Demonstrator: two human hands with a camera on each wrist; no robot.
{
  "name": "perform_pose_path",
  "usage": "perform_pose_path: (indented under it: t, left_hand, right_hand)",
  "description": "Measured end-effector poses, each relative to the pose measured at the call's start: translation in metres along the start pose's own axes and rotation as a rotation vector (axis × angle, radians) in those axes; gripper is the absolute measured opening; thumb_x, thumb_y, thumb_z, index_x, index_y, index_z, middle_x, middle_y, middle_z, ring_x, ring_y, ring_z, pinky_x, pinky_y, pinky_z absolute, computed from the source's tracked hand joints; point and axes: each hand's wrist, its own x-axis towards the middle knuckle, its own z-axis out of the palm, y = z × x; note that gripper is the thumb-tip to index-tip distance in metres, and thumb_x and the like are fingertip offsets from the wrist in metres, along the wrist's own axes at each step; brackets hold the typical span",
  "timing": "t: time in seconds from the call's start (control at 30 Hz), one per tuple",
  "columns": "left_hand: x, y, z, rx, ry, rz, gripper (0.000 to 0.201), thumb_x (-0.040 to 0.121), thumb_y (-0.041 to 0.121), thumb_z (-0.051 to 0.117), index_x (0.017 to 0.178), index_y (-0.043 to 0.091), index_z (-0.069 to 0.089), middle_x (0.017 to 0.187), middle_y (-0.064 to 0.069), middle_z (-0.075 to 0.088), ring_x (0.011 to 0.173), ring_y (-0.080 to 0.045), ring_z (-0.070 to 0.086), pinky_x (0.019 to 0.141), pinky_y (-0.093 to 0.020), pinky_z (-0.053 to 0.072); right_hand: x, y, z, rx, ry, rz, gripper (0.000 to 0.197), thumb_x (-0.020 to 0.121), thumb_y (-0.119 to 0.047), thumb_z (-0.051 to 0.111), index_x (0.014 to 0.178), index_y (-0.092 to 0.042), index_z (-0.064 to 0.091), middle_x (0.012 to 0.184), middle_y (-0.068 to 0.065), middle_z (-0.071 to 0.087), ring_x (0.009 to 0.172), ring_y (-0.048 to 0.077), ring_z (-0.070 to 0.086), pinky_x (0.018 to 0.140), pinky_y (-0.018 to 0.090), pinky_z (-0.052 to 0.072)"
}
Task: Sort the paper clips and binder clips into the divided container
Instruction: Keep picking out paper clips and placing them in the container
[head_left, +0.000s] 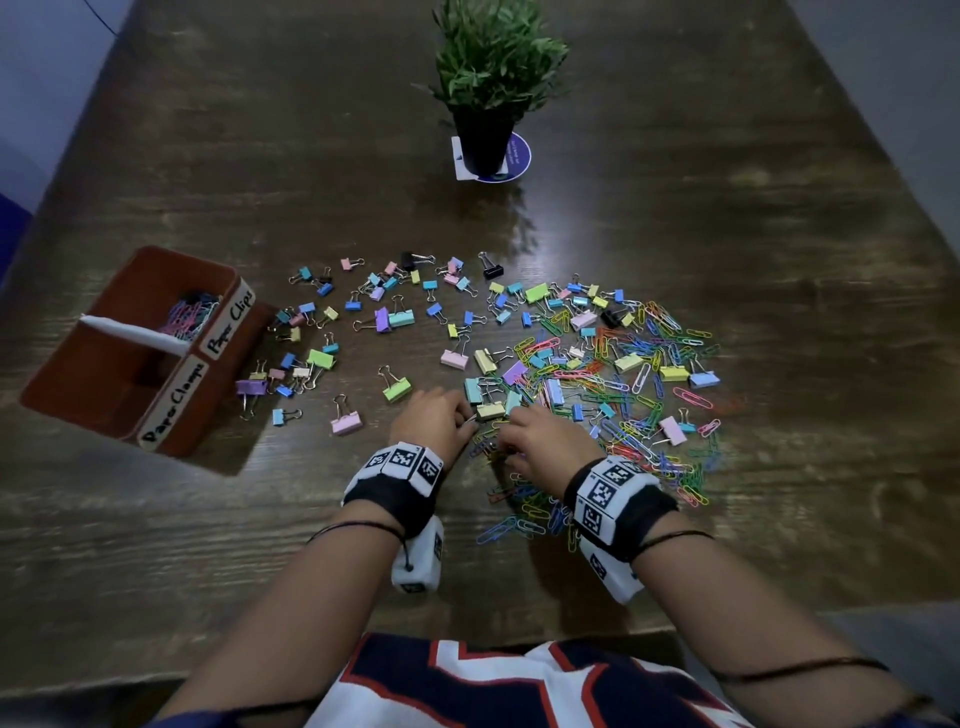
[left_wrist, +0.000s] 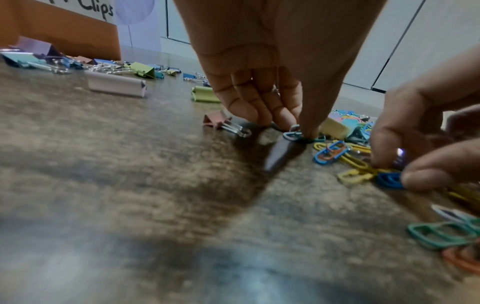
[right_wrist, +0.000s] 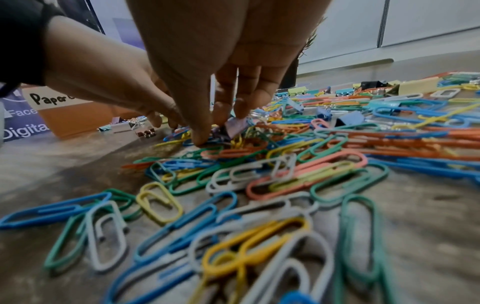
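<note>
left hand (head_left: 434, 415): fingers pointed down, tips bunched and pinching a small teal paper clip (left_wrist: 294, 134) against the table (head_left: 675, 208); clip sits right under the fingertips, flat, long axis running roughly sideways across the wrist view.
right hand (head_left: 540, 434): fingers curled down into the near edge of the heap, thumb and forefinger closing on clips; in the right wrist view a lilac binder clip (right_wrist: 235, 126) is touching the fingertips, whether it is actually gripped cannot be told.
paper clips (head_left: 623, 395): main pile lies beyond and to the right of both sets of fingers, more under the right wrist; overlapped, pointing every way, some hooked together.
binder clips (head_left: 363, 332): scattered beyond and left of the left fingers, a few mixed into the paper clip pile.
divided container (head_left: 140, 364): well left of the left fingers, so left hand is the nearer one; far compartment labelled Paper Clips has some clips in it, near compartment labelled Paper Clamps looks bare.
key relation: drop point is to the left and farther out than the fingers; judged a left-hand carry.
materials: paper clips thin coated wire, smooth, slippery, flat loops; binder clips folded painted metal, wedge shape, shiny wire handles; container orange-brown with white divider; table dark wood grain, glossy.
risk: tangled clips likely lift in chains.
</note>
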Motion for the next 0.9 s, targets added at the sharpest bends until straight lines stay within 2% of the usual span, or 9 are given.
perform_pose_path:
  t: [0.17,0.3,0.4,0.5,0.6,0.77,0.87,0.9]
  left_hand:
    - [0.003,0.000,-0.005,-0.079,-0.079,-0.065,0.006,0.087,0.023,0.062,0.082,0.022,0.066,0.082,0.004,0.068,0.082,-0.016,0.062,0.072,-0.031,0.053]
    - [0.004,0.000,-0.009,-0.063,-0.095,-0.050,0.009,0.089,0.019,0.059,0.082,0.023,0.064,0.084,0.003,0.069,0.075,-0.013,0.058,0.063,-0.023,0.040]
    - [0.003,-0.002,-0.009,-0.026,-0.084,-0.011,0.008,0.092,0.020,0.058,0.085,0.020,0.061,0.087,0.003,0.059,0.082,-0.014,0.051,0.069,-0.025,0.037]
    - [-0.001,-0.005,-0.011,-0.052,-0.059,0.003,0.010,0.094,0.021,0.055,0.085,0.020,0.052,0.088,0.003,0.054,0.091,-0.020,0.053,0.077,-0.031,0.040]
    - [-0.005,-0.015,-0.022,-0.136,-0.047,-0.058,0.009,0.094,0.021,0.056,0.087,0.020,0.050,0.081,0.003,0.058,0.083,-0.021,0.058,0.072,-0.030,0.044]
    - [-0.015,-0.041,-0.057,-0.285,0.091,-0.143,0.005,0.092,0.018,0.060,0.089,0.016,0.057,0.075,0.004,0.059,0.077,-0.019,0.060,0.071,-0.031,0.050]
    - [-0.021,-0.064,-0.089,-0.366,0.196,-0.192,0.005,0.093,0.020,0.061,0.091,0.015,0.058,0.078,0.004,0.060,0.069,-0.012,0.059,0.062,-0.024,0.049]
    - [-0.022,-0.074,-0.102,-0.377,0.254,-0.202,0.006,0.092,0.020,0.061,0.091,0.015,0.059,0.080,0.004,0.061,0.071,-0.011,0.060,0.063,-0.024,0.049]
  right_hand:
    - [0.003,0.000,-0.005,-0.043,-0.046,-0.013,0.014,0.092,-0.023,0.053,0.101,-0.015,0.060,0.109,0.001,0.051,0.109,0.019,0.041,0.084,0.033,0.045]
    - [0.004,0.001,-0.003,0.042,-0.041,-0.008,0.005,0.088,-0.021,0.054,0.092,-0.018,0.056,0.102,-0.002,0.050,0.102,0.017,0.042,0.085,0.031,0.044]
    - [0.004,-0.001,-0.007,0.165,0.057,0.032,0.003,0.089,-0.020,0.055,0.089,-0.018,0.053,0.095,-0.005,0.051,0.096,0.014,0.043,0.079,0.031,0.046]
    - [0.008,-0.004,-0.013,0.304,0.128,0.062,0.003,0.089,-0.016,0.055,0.087,-0.016,0.053,0.085,-0.004,0.052,0.084,0.014,0.047,0.069,0.029,0.041]
    - [0.017,-0.008,-0.017,0.402,0.138,0.075,0.007,0.090,-0.015,0.057,0.087,-0.018,0.052,0.081,-0.004,0.054,0.075,0.014,0.050,0.066,0.026,0.040]
    - [0.037,-0.021,-0.026,0.492,0.180,0.096,0.007,0.089,-0.016,0.060,0.088,-0.018,0.054,0.075,-0.012,0.053,0.073,0.012,0.054,0.069,0.030,0.049]
    - [0.051,-0.035,-0.034,0.522,0.244,0.084,0.008,0.088,-0.015,0.063,0.087,-0.019,0.056,0.078,-0.008,0.058,0.075,0.012,0.056,0.071,0.029,0.050]
    - [0.057,-0.041,-0.037,0.531,0.258,0.080,0.008,0.088,-0.015,0.063,0.087,-0.018,0.056,0.080,-0.005,0.059,0.077,0.013,0.057,0.071,0.028,0.050]
